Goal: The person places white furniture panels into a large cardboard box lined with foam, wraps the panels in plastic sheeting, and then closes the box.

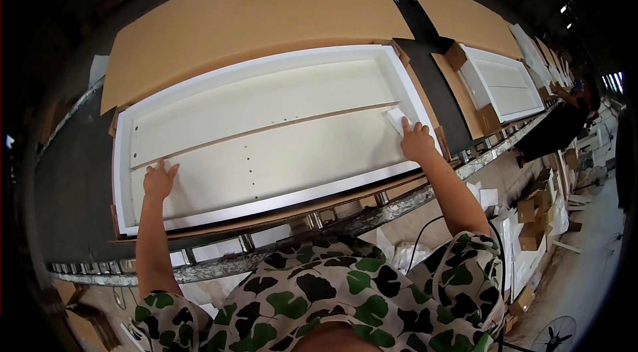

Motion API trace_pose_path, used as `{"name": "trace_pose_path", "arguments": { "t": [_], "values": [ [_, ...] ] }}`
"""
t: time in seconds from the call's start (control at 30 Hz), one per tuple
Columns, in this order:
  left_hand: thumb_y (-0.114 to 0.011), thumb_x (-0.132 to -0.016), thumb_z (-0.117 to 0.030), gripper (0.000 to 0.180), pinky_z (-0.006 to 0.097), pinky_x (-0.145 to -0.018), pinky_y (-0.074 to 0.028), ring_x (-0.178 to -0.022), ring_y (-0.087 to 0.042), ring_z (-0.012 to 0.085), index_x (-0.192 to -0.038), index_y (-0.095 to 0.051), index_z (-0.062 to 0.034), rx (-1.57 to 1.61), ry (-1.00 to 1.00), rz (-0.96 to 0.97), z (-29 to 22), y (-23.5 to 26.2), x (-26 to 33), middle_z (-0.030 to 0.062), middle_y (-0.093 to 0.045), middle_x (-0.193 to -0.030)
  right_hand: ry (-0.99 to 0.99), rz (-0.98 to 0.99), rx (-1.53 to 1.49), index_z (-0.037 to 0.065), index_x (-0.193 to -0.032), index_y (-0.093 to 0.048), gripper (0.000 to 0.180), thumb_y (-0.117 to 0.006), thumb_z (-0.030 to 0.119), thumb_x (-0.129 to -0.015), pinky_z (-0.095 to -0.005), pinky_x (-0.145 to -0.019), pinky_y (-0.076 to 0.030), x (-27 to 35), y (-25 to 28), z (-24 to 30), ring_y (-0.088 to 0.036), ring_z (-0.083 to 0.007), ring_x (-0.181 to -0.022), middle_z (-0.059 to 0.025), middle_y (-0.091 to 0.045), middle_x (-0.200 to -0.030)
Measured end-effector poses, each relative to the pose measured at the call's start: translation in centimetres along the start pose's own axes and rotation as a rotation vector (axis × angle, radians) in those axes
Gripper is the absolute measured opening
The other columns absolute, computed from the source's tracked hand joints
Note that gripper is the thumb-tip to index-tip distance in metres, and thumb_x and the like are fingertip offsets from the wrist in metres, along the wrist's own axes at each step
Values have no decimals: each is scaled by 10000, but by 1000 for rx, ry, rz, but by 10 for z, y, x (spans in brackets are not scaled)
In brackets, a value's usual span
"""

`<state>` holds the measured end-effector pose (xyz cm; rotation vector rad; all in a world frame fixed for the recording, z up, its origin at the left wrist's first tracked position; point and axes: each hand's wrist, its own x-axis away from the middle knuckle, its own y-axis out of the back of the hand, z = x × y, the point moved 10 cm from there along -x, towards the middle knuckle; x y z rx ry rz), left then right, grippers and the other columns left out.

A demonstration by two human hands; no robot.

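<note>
In front of me a long open carton holds white panels framed by white foam edging. A narrow brown-edged strip runs lengthwise across the panels. My left hand is open, its fingers spread and the tips at the strip's left end. At the right end, my right hand has its fingers on a small white block, which looks like foam and lies by the strip's end, inside the right edging. The fingers partly cover the block. Several small dark holes dot the panels.
The carton's big brown flap lies folded back on the far side. A dark conveyor belt with metal rollers carries it. Rightward stand a second open carton and another person. Cardboard pieces and a fan are on the floor.
</note>
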<state>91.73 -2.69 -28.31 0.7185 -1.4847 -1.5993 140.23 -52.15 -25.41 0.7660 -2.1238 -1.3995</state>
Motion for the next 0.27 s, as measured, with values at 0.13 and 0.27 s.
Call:
{"name": "trace_pose_path", "arguments": {
  "t": [0.13,0.27],
  "values": [
    [-416,-820,-621,723,459,-751,-480,-883,-561,434,-1309,-368,-90,7,-10,-27,-4,3,3,309,-491,-1049,-73,5,18,-2,-1195,-469,436,-525,148,-790,-339,-636,-540,-16,2,-11,-520,-309,-886,-206,-489,-1029],
    [-415,-818,-626,728,460,-771,-478,-924,-564,409,-1337,-335,-122,16,46,17,-6,3,3,316,-480,-1089,-128,64,114,38,-1227,-434,531,-626,186,-755,-326,-763,-519,-44,-22,-8,-508,-303,-979,-146,-445,-1140]
  ]
}}
